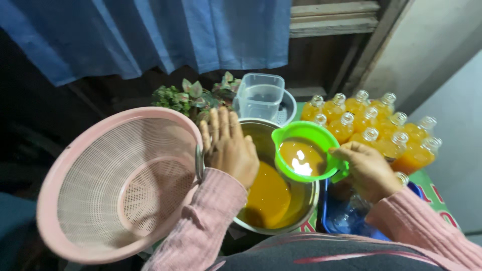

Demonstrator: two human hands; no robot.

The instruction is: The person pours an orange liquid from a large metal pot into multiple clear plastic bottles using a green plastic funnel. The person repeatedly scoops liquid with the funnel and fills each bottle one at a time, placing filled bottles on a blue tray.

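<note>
Now, progress: about a dozen bottles (371,128) stand filled at far right; the metal pot (281,221) holds plenty of orange juice.
Right hand (366,170): fingers closed round the green funnel (301,150), juice pooled inside.
Left hand (231,148): fingers spread flat, steadying the pot's left rim.
Near left: pink strainer basket (120,185).

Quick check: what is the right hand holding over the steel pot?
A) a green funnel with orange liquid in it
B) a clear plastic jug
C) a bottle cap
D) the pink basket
A: the right hand grips the green funnel, orange liquid pooled inside, above the steel pot.
</note>
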